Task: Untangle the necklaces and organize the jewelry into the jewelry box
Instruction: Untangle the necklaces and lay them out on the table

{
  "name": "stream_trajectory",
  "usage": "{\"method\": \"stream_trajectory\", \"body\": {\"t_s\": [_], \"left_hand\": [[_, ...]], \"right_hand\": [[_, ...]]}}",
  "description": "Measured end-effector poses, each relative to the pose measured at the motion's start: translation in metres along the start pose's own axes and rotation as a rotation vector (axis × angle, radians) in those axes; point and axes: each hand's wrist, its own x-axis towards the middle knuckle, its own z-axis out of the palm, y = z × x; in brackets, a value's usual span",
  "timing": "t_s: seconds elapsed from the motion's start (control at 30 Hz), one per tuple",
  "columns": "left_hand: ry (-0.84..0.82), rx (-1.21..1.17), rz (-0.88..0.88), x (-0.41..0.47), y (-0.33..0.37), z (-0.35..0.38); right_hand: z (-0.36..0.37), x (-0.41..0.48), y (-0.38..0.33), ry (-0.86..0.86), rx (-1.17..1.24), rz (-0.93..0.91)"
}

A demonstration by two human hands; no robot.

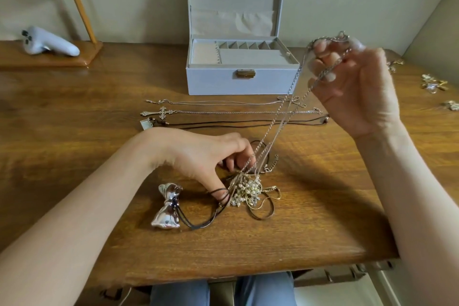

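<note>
A tangled heap of necklaces (248, 191), with pearls and gold chains, lies on the wooden table (99, 112). My left hand (211, 156) presses down on the heap, fingers curled into its cords. My right hand (352, 82) is raised at the right and grips a silver chain (280, 119) that runs taut down to the heap. A silver bow pendant (167, 206) on a dark cord lies left of the heap. Three straightened necklaces lie in rows: a bow chain (211, 102), a cross necklace (161, 113) and a dark cord necklace (236, 123). The grey jewelry box (216, 82) stands open behind them.
Small gold jewelry pieces (433, 83) lie at the table's right edge. A white controller (47, 42) rests on a wooden stand (49, 59) at the back left. The table's front edge runs just above my knees.
</note>
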Motion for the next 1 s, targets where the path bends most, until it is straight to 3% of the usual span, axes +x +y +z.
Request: {"method": "stream_trajectory", "body": {"t_s": [0.2,0.4,0.53,0.7,0.87,0.93,1.0], "left_hand": [[0.046,-0.015,0.041,-0.004,-0.001,0.000],[0.259,-0.225,0.051,-0.005,0.002,-0.004],[0.201,-0.201,0.076,-0.007,0.003,-0.003],[0.079,0.007,0.081,-0.004,0.000,-0.001],[0.029,-0.044,0.088,-0.007,-0.003,-0.004],[0.053,-0.055,0.081,-0.008,-0.004,-0.005],[0.102,-0.056,0.081,-0.008,-0.003,-0.005]], "right_hand": [[-0.006,0.001,0.003,-0.113,-0.235,0.057],[-0.006,0.000,0.009,-0.200,-0.666,0.200],[-0.008,-0.003,0.011,-0.271,-0.798,0.300],[-0.011,-0.003,0.010,-0.349,-1.095,0.467],[-0.014,-0.004,0.017,-0.394,-1.326,0.685],[-0.012,-0.005,0.018,-0.382,-1.398,0.665],[-0.011,-0.004,0.017,-0.343,-1.497,0.510]]}}
